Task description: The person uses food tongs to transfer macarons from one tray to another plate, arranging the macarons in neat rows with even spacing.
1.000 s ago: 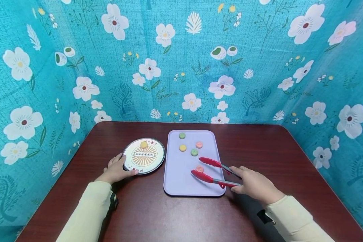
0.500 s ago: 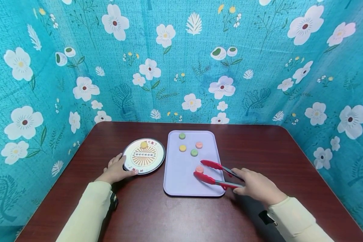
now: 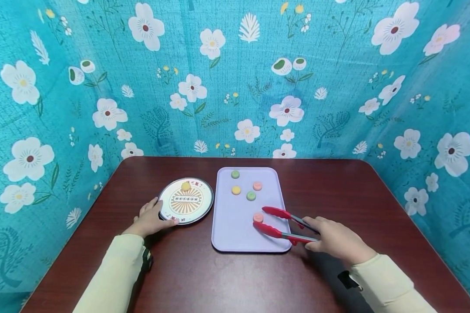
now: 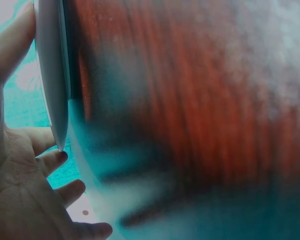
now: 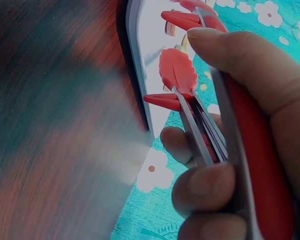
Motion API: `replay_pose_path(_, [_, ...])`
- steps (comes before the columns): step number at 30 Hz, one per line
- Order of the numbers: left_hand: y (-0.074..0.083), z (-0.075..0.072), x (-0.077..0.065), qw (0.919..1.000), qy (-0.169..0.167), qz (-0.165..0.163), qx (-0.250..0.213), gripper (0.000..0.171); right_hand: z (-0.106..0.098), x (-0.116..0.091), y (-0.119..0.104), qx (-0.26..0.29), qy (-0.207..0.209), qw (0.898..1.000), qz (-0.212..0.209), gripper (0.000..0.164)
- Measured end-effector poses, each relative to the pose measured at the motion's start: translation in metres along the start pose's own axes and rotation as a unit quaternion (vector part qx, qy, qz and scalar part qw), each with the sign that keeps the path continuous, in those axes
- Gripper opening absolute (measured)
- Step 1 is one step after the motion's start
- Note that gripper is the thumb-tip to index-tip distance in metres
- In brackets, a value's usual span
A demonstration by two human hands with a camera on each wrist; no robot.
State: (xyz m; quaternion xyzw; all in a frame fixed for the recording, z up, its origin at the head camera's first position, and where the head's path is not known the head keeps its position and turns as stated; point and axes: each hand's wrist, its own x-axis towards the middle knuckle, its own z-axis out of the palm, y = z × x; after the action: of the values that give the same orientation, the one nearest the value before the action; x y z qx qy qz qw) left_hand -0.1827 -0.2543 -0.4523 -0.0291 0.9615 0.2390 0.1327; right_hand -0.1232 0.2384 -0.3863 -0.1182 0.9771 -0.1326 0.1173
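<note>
My left hand (image 3: pixel 149 219) holds the left rim of a round white plate (image 3: pixel 203 206) with a dark edge; the left wrist view shows the plate's rim (image 4: pixel 52 75) between thumb and fingers. A yellow macaron (image 3: pixel 186 186) lies on the plate. My right hand (image 3: pixel 337 241) grips red-and-metal tongs (image 3: pixel 270 229), spread apart over the lilac tray (image 3: pixel 229 237). A pink macaron (image 3: pixel 258 217) lies between the tongs' tips, close to the nearer one; whether they touch is unclear. In the right wrist view, fingers and thumb curl round the tongs (image 5: pixel 235 135).
Farther back on the tray lie two green macarons, one at the far edge (image 3: pixel 235 174) and one near the middle (image 3: pixel 251 195), a yellow macaron (image 3: pixel 236 190) and another pink macaron (image 3: pixel 257 186). A dark wooden table (image 3: pixel 235 282) carries everything. Floral blue cloth (image 3: pixel 235 104) hangs behind.
The right hand has drawn the tongs slightly right, so their tips now sit closer around the near pink macaron. The left hand and plate have stayed put.
</note>
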Motion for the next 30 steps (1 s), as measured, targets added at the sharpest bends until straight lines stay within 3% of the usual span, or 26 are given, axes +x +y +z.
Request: replay_pose_path(30, [0.0001, -0.0004, 0.0006, 1.0000, 0.000, 0.005, 0.003, 0.114, 0.0015, -0.0015, 0.0028, 0.030, -0.017, 0.999, 0.002, 0.075])
